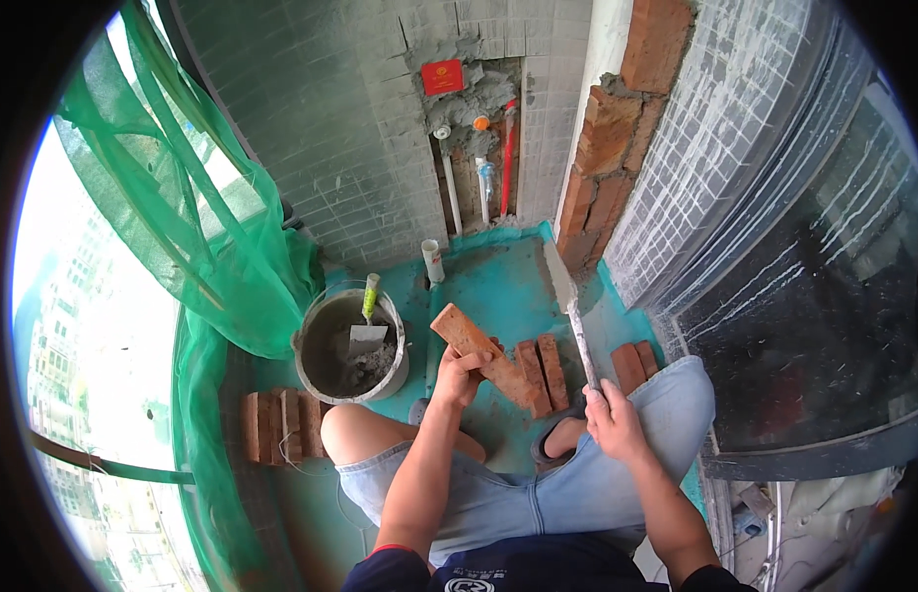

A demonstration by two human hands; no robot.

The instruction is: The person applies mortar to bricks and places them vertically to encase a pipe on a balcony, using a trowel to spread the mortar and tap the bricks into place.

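Note:
My left hand [461,375] is closed around the middle of a red-orange brick [463,330], which slants from upper left to lower right above the floor. In my right hand [611,418] is the handle of a trowel [561,280]; its narrow, mortar-smeared blade points up and away toward the brick column. Two loose bricks [550,367] stand between my hands, just past the held brick's lower end. To the left, a bucket [400,367] contains grey mortar [368,369], and a second, broad-bladed trowel [368,337] with a yellow-green grip leans inside it.
A partly built brick column [609,148] rises against a white pipe at the far right. Pipes [509,158] sit in a wall recess, and a short white stub pipe [432,260] stands on the floor. Bricks [281,426] lie left; more bricks [631,363] lie right. Green netting [212,266] hangs left.

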